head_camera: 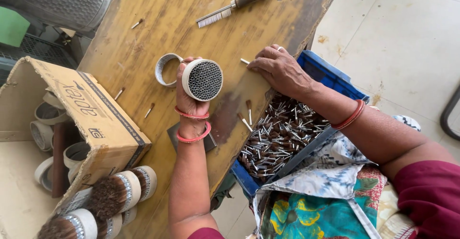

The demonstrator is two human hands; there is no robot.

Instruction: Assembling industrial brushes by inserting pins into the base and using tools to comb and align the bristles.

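Note:
My left hand [190, 100] grips a white ring packed with small metal tubes [203, 80], holding it up on its edge over the wooden table [158, 23]. An empty white ring [165, 69] lies just left of it, touching it. My right hand [280, 69] rests flat at the table's right edge, fingertips at a small metal-ferruled brush piece [245, 61]. Two more loose brush pieces [247, 114] lie below that hand. A blue crate [330, 76] full of such pieces [280, 138] sits under my right forearm.
A metal comb with a wooden handle [237, 1] lies at the table's far end. A cardboard box [103, 119] with white rings stands at the left, with several bristle-filled rings [115, 193] beside it. A few stray brush pieces [149, 110] dot the table.

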